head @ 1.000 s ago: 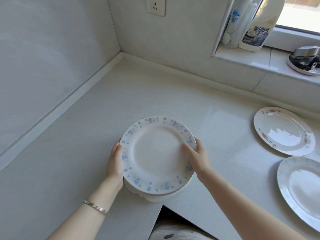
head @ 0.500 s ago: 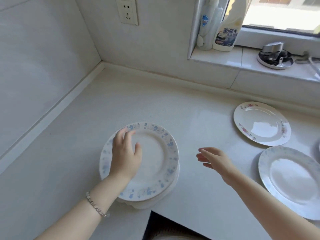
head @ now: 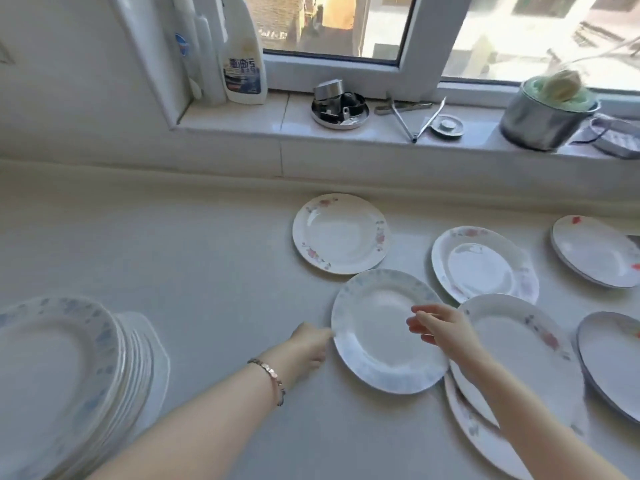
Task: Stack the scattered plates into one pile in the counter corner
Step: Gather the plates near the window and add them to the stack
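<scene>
**Bench** (head: 214, 278): A pale surface is recorded running below a window sill (head: 381, 133). The counter corner itself is not in view.

**Pile** (head: 59, 372): A stack of blue-patterned plates is noted at the lower left edge of view, partly cut off. It stands to the left of both forearms and well apart from the loose plates.

**Loose plates:** Several are seen lying flat on the bench to the right. A pink-flowered plate (head: 341, 233) is placed nearest the sill. A neighbouring plate (head: 526, 341) is found under the right forearm.

**Blue-rimmed plate** (head: 374, 344): This is judged to be the item in hand. It lies flat, directly ahead of the person and between the two hands. Its right edge appears to overlap the neighbouring plate. Being round, it offers no long axis, so no orientation has to be matched.

**Left hand** (head: 310, 349): It is set against the plate's left rim. The fingertips are hidden at the rim and blurred, so whether the rim is gripped cannot be told.

**Right hand** (head: 446, 330): It is held over the right half of the plate, with the fingers extended and slightly spread, and nothing is held. Contact with the plate cannot be confirmed.

**Assessment:** The coming move is judged to turn on one relation: the pile lies to the left of the plate, on the left hand's side. That hand is therefore the nearer to the destination. The plate would have to be lifted clear of its neighbour and carried left across bare bench.
</scene>
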A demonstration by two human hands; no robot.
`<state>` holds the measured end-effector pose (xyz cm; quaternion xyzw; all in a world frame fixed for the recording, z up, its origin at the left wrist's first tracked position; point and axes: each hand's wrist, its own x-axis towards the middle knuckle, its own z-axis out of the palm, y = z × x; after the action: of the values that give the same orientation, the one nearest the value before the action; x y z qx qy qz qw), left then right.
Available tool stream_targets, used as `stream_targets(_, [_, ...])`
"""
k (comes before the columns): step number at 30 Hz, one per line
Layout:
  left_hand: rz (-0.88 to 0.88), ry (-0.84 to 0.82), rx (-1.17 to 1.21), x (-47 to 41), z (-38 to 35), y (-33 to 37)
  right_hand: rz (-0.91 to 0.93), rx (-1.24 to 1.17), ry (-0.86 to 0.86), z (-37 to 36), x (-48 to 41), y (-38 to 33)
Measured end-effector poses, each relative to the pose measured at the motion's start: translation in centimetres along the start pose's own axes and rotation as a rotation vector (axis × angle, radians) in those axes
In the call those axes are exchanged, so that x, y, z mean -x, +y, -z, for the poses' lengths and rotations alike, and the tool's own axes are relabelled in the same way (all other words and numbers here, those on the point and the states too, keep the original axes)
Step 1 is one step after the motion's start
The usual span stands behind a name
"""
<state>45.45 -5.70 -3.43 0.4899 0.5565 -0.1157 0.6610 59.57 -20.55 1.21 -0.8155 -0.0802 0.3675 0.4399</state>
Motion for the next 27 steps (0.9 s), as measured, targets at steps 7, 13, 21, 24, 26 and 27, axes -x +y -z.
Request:
stream_targets(7, [0.048, 0.239, 0.143, -3.0, -5.4, -0.8, 0.098, 0.238, 0.182, 7.8, -2.6, 3.7])
stream_targets(13, [0.06, 0.3, 0.108, -2.7, -6.4, -0.1, 0.131, 0.921, 0.253, 14.8, -7.7, 5.9])
stream_targets(21, [0.064, 0.347, 0.153, -2.1, -7.4, 0.1, -0.098, 0.847, 0.034, 18.8, -11.3, 6.3])
stream_targets(24, [0.066, 0.348, 0.15, -2.3, -7.2, 0.2, -0.073, 0.773, -0.029, 19.8, -11.1, 5.4])
stream_targets(26, [0.066, 0.35, 0.147, -2.6, -7.0, 0.0, -0.017, 0.769, -0.068, 20.3, -11.0, 4.6])
stream_targets(27, [0.064, 0.349, 0.145, -2.7, -7.0, -0.1, 0.008, 0.761, -0.09, 20.5, -10.9, 4.2])
